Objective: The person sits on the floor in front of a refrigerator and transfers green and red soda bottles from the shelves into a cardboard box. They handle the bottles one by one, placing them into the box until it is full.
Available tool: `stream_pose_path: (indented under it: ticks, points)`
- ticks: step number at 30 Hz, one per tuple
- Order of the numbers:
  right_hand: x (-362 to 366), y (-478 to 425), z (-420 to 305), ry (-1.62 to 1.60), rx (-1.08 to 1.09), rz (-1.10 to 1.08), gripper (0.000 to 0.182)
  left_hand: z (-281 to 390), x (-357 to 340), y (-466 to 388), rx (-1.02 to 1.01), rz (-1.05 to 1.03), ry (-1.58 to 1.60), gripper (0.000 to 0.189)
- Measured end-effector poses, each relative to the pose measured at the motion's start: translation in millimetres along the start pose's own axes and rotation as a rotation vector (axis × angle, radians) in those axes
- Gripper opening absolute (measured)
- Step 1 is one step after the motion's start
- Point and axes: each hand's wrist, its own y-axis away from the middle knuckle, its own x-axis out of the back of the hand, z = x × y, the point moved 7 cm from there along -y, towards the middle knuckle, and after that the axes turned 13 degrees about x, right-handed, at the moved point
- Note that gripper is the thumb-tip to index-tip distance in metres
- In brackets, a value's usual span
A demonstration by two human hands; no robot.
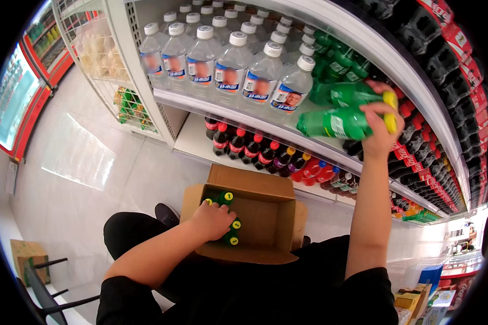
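Observation:
My right hand point(382, 122) grips two green plastic soda bottles point(337, 124) by their yellow-capped necks, tilted at the front of the upper shelf. Further green bottles point(337, 67) stand behind them. Rows of clear bottles with white caps point(232, 61) stand to the left on that shelf. My left hand point(213, 219) is inside an open cardboard box point(264, 215), its fingers on or between green bottles with yellow caps point(232, 237) at the box's left side. Whether its fingers close around a bottle is hidden.
The shelf's front edge point(227, 107) runs above a lower shelf of small cola bottles point(238, 142) and red drink bottles point(315, 170). More cola bottles point(423, 158) line the right. A wire rack point(101, 61) stands at left, near red-framed coolers point(28, 97). A black-framed chair point(49, 292) is lower left.

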Motion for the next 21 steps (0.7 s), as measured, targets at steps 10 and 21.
stream_pose_path:
  ticks: [10, 21]
  points:
    - [-19, 49, -107, -0.437, -0.165, -0.155, 0.027, -13, 101, 4, 0.096, 0.546, 0.672, 0.051]
    - [-114, 114, -132, -0.905, -0.354, -0.517, 0.018, 11, 93, -1, -0.194, 0.202, 1.130, 0.068]
